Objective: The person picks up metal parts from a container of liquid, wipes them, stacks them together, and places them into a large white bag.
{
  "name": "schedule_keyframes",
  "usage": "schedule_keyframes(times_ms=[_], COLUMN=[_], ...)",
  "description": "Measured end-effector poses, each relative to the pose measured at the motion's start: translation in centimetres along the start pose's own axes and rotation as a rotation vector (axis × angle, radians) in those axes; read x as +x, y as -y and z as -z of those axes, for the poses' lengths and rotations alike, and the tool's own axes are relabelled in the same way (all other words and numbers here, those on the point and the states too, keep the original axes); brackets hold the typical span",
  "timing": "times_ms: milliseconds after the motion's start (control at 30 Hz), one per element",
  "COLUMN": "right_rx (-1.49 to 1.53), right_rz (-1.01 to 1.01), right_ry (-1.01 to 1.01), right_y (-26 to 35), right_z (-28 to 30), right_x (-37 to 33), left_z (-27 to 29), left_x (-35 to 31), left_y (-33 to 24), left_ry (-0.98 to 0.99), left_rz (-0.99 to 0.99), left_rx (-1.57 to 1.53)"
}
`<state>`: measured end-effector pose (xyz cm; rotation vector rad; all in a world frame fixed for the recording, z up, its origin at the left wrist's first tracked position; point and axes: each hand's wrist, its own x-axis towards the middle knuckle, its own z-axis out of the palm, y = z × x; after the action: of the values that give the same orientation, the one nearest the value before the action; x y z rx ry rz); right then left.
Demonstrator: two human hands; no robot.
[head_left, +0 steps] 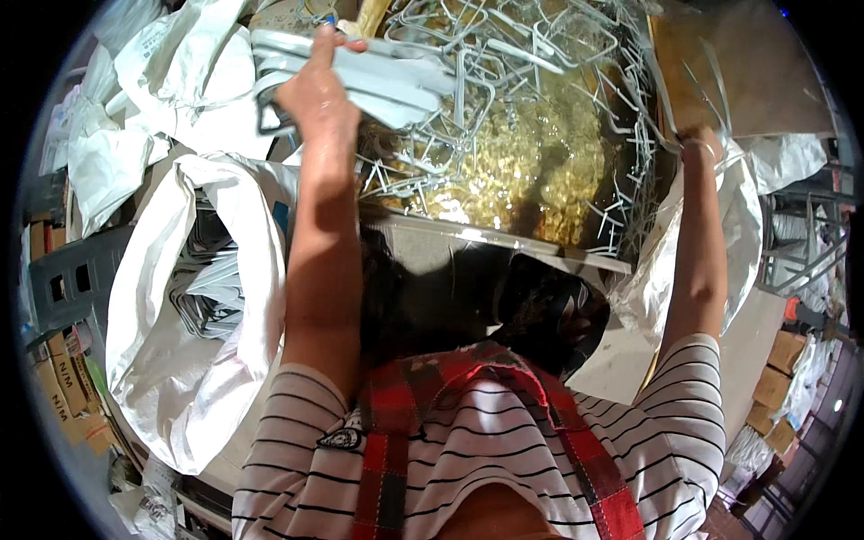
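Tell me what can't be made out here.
In the head view:
Right hand: its own back hides whether it grips anything.
Grey bundle: left hand covers part; pieces uncountable.
Water: glare and ripples hide the bottom.
White sack: its rim hides how deep it's filled.
Yellowish object: cut off by top edge.

At the far left, a dark panel [101, 254] with holes is standing near brown boxes [65, 385]; a crumpled bag [144, 506] is lying at the lower left. At the far right, brown cartons [770, 387] are sitting stacked, a white bag [804, 385] is resting just beside them, and a metal rack [809, 267] is standing farther up.
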<state>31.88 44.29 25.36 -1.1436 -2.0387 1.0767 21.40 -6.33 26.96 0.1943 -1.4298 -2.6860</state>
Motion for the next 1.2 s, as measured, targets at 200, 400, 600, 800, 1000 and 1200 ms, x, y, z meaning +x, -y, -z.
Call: schedule_keyframes(times_ms=[200,400,600,800,1000,1200], right_rx=[-0.121,-0.305,-0.089,-0.544,-0.818,-0.454], right_rz=[0.7,1.114,1.296,0.714,0.319,0.303], right_ry=[0.399,0.919,0.846,0.653,0.786,0.488], right_y=[6.3,17.4,19.3,6.7,1.1,1.0], right_z=[-5.1,-11.7,-16.4,-28.0,-31.0,-21.4], right_x=[-6.8,-18.2,-20.4,-14.3,-18.4,-10.0], left_z=[-1.5,-0.8,2.6,0.3,0.7,0.9], left_x=[-0.9,-1.3,0.0,0.5,1.1,1.2], left_y=[2.0,3.0,2.7,-0.5,-0.7,0.2], left_ry=[0.298,0.482,0.667,0.059,-0.069,-0.025], left_rz=[-0.03,0.126,-0.23,0.322,0.325,0.171], left_rx=[0.574,0.384,0.478,0.149,0.045,0.268])
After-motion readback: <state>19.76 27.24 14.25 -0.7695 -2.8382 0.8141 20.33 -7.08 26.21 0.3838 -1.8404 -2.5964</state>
